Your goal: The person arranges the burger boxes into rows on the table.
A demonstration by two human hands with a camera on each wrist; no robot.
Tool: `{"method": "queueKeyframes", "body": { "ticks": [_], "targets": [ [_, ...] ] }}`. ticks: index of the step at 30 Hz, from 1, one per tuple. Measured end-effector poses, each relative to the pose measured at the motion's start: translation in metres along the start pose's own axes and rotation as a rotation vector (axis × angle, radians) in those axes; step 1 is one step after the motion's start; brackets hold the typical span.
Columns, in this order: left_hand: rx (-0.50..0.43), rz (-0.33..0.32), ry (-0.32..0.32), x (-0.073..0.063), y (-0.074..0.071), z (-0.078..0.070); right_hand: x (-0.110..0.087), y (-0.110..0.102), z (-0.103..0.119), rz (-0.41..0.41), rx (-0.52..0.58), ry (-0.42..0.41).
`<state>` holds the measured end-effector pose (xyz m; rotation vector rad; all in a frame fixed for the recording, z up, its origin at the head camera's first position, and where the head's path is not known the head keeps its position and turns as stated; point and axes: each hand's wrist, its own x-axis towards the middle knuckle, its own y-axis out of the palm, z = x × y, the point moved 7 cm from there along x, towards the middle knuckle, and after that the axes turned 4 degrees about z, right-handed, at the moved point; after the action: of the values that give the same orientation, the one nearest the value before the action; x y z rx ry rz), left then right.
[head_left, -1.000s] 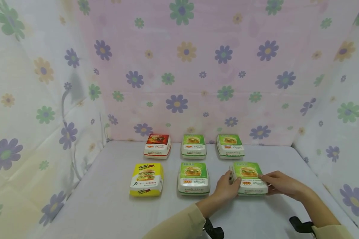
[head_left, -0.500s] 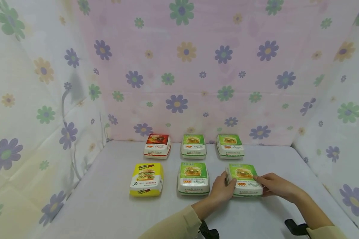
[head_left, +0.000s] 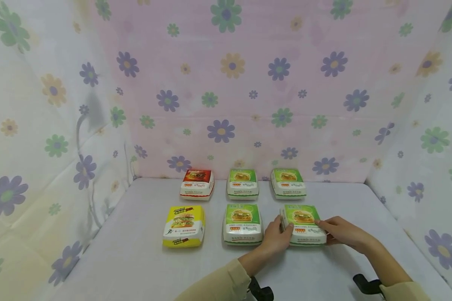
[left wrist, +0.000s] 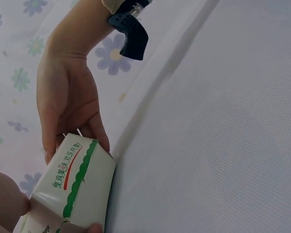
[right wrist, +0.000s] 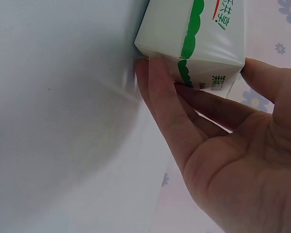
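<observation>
A green-and-white cardboard burger box (head_left: 305, 228) stands at the right end of the front row on the table. My left hand (head_left: 276, 239) holds its left side, thumb at the near left corner. From the right, my right hand (head_left: 344, 235) grips the opposite side, thumb near the top edge. In the right wrist view the fingers of the right hand (right wrist: 223, 145) lie along the box's lower side (right wrist: 203, 73). The left wrist view catches the box (left wrist: 77, 179) between both hands, its base close against the tabletop.
A matching green box (head_left: 242, 225) and a yellow burger box (head_left: 183, 227) stand to the left in the front row. Behind are a red box (head_left: 197, 184) and two green boxes, the middle (head_left: 242, 184) and right (head_left: 288, 184). Flowered cloth (head_left: 226, 83) surrounds the white table (head_left: 135, 259).
Both hands have shifted the held burger box to the left, narrowing the gap to the middle front box. The other boxes keep their places.
</observation>
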<state>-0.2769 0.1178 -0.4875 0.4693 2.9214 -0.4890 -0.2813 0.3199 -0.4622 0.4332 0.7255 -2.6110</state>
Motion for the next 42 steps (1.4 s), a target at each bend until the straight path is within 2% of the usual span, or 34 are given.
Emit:
{"method": "queueKeyframes", "body": {
  "ticks": [7,18,23,26,30,33,36,38,40,42],
  "targets": [
    [0.003,-0.014,-0.003,0.001,-0.003,0.0,0.001,0.0,0.003,-0.017,-0.01,0.007],
    [0.033,0.015,-0.001,-0.001,-0.006,0.002,-0.002,0.001,0.002,-0.022,-0.012,0.039],
    [0.136,0.025,0.036,-0.005,-0.005,0.0,-0.006,-0.002,-0.002,-0.022,-0.035,0.046],
    [0.203,0.053,0.053,-0.011,-0.002,-0.002,-0.009,-0.005,-0.003,-0.018,-0.066,0.042],
    [0.251,0.109,0.041,-0.028,-0.003,-0.007,-0.014,-0.012,-0.002,-0.018,-0.106,0.048],
    [0.301,0.197,0.082,-0.048,-0.01,-0.014,-0.018,-0.019,-0.002,-0.015,-0.139,0.05],
    [0.336,0.315,0.169,-0.071,-0.021,-0.024,-0.021,-0.027,0.0,-0.016,-0.179,0.037],
    [0.329,0.38,0.228,-0.087,-0.032,-0.031,-0.023,-0.031,0.005,-0.019,-0.228,0.0],
    [0.306,0.413,0.283,-0.102,-0.047,-0.038,-0.024,-0.036,0.011,-0.052,-0.311,-0.039],
    [0.279,0.408,0.345,-0.116,-0.064,-0.044,-0.025,-0.04,0.017,-0.1,-0.414,-0.083]
  ]
}}
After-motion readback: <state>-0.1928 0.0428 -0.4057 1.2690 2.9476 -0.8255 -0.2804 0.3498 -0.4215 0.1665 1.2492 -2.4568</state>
